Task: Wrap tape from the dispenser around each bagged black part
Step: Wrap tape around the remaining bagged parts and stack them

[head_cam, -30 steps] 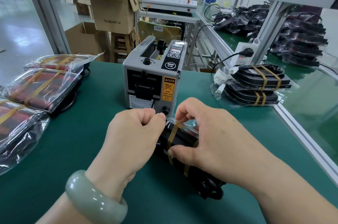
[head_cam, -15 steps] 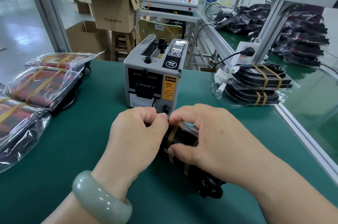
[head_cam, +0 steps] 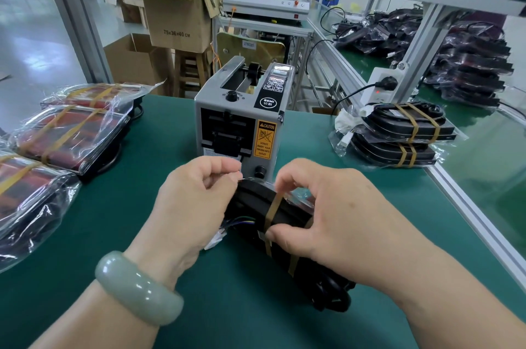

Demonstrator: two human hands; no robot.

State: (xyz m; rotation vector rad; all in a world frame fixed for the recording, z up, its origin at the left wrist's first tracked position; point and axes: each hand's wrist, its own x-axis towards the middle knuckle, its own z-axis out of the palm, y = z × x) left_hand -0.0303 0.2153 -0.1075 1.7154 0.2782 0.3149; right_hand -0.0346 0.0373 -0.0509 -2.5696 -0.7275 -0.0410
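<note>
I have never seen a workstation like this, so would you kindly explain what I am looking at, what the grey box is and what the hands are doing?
This is one picture, taken by a camera worn on the person's head, looking down at a green bench. The grey box is a tape dispenser. The right hand grips a bagged black part across a band of amber tape, with thumb and forefinger on the band. The left hand pinches what looks like the bag's edge at the part's end. Taped bags lie at the left, and two more taped parts are stacked at the right.
</note>
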